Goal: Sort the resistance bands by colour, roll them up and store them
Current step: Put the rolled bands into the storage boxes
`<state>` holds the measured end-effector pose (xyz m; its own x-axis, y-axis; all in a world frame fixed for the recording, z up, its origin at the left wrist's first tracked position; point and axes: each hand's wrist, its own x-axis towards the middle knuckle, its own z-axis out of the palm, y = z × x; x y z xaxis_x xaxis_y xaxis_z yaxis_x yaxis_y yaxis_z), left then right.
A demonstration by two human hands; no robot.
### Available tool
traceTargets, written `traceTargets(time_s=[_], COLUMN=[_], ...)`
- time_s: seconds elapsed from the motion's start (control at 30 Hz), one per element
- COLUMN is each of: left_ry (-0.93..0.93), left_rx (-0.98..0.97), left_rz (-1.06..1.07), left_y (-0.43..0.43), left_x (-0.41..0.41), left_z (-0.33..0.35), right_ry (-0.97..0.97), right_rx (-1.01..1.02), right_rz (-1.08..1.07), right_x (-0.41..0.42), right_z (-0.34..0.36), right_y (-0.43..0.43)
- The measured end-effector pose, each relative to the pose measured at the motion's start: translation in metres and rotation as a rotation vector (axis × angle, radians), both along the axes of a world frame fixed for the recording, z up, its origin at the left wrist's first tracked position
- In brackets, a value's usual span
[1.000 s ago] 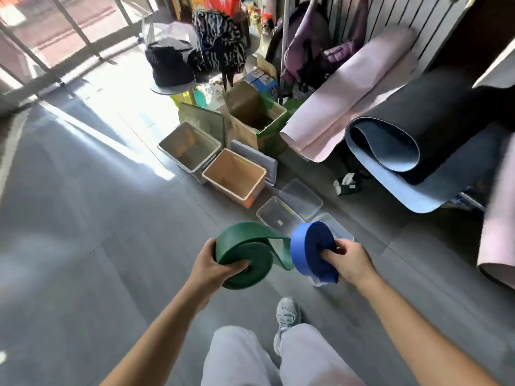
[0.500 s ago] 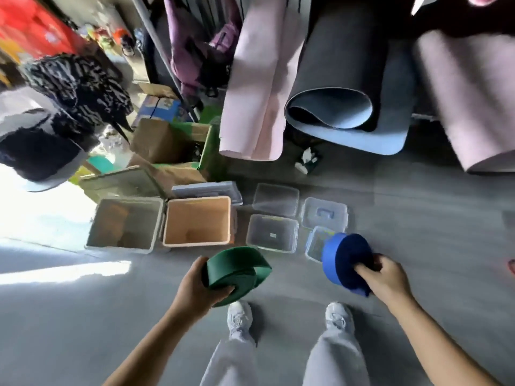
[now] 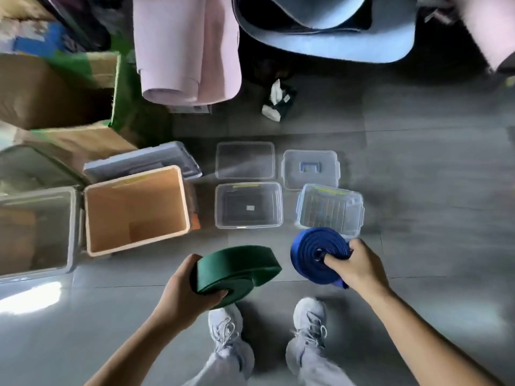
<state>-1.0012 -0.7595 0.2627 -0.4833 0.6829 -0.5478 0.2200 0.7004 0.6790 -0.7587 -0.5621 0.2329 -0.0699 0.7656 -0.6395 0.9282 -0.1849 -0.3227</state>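
My left hand grips a rolled green resistance band, held flat above the floor in front of my left shoe. My right hand grips a rolled blue resistance band, its coiled face turned towards me and a finger tucked into its centre. The blue roll hangs just in front of a clear plastic box with blue clips. A second clear box stands to its left. Further left are an orange open bin and a grey open bin.
Two clear lids lie on the grey floor behind the clear boxes. A cardboard box stands at the left. Rolled pink and blue mats lean at the back. My white shoes stand below my hands.
The view has tilted down and drawn closer to the boxes. Both hands have moved forward with their rolls; the blue roll now hangs at the near edge of the clipped clear box.
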Motion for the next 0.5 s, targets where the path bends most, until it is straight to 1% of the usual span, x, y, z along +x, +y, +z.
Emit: traceTargets(time_s=[0.1, 0.23, 0.33, 0.43, 0.5], left_ry=[-0.035, 0.007, 0.022, -0.044, -0.06], left_rx=[0.064, 0.115, 0.172, 0.182, 0.193], left_rz=[-0.066, -0.26, -0.356, -0.366, -0.384], left_y=[0.004, 0.019, 0.038, 0.061, 0.084], left_x=[-0.002, -0.015, -0.02, -0.02, -0.014], left_z=[-0.063, -0.144, -0.199, -0.242, -0.27], right_ry=[-0.009, 0.012, 0.076, 0.124, 0.147], right_rx=[0.029, 0.079, 0.142, 0.177, 0.236], right_rz=[0.119, 0.175, 0.066, -0.033, -0.041], right_x=[-0.012, -0.013, 0.002, 0.012, 0.019], right_z=[-0.056, -0.134, -0.198, -0.244, -0.269], right_y=[0.012, 0.043, 0.072, 0.109, 0.137])
